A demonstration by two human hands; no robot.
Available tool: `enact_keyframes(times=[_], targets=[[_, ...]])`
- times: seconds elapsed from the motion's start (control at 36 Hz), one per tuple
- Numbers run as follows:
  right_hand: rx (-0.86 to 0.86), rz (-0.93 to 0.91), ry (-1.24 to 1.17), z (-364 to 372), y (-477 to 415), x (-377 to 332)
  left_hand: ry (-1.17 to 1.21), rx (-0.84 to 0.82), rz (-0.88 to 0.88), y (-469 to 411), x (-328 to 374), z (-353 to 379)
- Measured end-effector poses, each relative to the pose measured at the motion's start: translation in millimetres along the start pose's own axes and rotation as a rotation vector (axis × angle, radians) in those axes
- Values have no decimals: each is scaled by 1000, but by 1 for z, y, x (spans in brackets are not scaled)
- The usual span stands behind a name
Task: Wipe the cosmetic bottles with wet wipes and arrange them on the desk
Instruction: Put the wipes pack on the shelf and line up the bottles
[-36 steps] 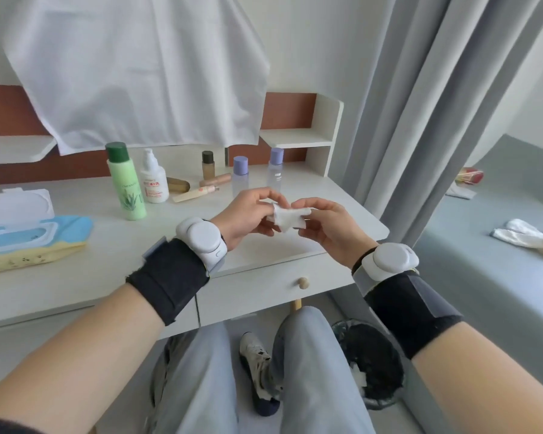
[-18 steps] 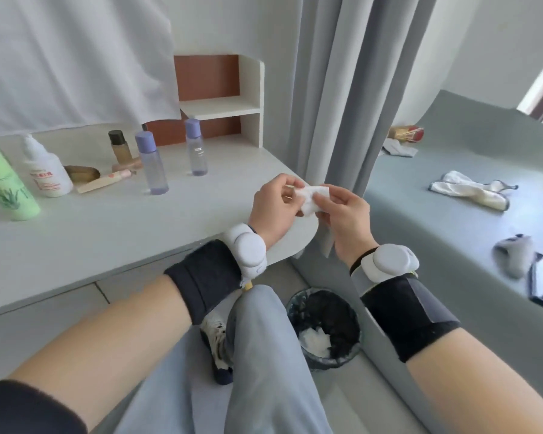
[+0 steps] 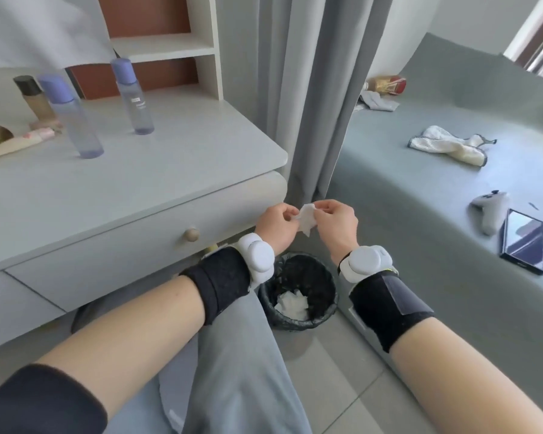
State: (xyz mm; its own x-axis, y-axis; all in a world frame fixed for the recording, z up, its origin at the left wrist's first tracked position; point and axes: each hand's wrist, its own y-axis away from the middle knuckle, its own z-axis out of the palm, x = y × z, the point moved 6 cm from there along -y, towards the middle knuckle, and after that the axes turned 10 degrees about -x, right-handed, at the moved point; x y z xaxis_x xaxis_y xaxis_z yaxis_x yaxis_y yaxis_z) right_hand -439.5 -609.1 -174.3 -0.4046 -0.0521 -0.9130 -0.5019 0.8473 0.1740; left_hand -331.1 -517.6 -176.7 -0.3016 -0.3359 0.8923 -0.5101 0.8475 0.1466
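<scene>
A grey-trousered knee (image 3: 232, 355) fills the bottom of the head view; beyond it on the tiled floor stands a black-lined waste bin (image 3: 326, 296) with a crumpled white wipe (image 3: 290, 303) lying inside. Above the bin both hands meet: the left hand (image 3: 275, 225) and the right hand (image 3: 337, 219) each pinch a small crumpled wet wipe (image 3: 306, 217) between fingertips, grasping it from opposite sides; each wrist carries a white tracker on a black strap. The hands hang in front of the desk drawer, right of its round wooden knob (image 3: 191, 234). On the grey desk (image 3: 170, 170) top stand two clear bottles with lilac caps, the nearer one (image 3: 72, 117) left of the farther one (image 3: 134, 97); behind them a foundation bottle (image 3: 36, 98) with a dark cap; a beige tube (image 3: 16, 145) lies flat at the left edge. To the right, past the grey curtain (image 3: 308, 89), a bed (image 3: 452, 214) holds a phone (image 3: 522, 241), a grey controller (image 3: 491, 209) and a white cloth (image 3: 449, 145).
</scene>
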Motion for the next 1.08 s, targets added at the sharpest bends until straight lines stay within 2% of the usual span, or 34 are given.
enact_keyframes(times=[0.06,0.11,0.25,0.39,0.47,0.64,0.81,1.08], targets=[[-43,51,99,2,-1,8,-65,-52,-37,2,-6,4],[-12,62,170,3,-3,9,-82,-78,-65,3,-12,3],[93,-64,185,6,-2,-20,-119,-117,-53,5,-4,-7],[117,-188,106,15,4,-59,-77,-94,72,13,25,-24],[106,-263,56,21,13,-84,-56,-9,182,26,47,-49],[50,-393,34,45,37,-136,-47,230,275,59,69,-118],[-33,-484,38,94,57,-180,-87,392,255,93,66,-184],[-246,-710,12,222,106,-277,-109,726,238,165,27,-323]])
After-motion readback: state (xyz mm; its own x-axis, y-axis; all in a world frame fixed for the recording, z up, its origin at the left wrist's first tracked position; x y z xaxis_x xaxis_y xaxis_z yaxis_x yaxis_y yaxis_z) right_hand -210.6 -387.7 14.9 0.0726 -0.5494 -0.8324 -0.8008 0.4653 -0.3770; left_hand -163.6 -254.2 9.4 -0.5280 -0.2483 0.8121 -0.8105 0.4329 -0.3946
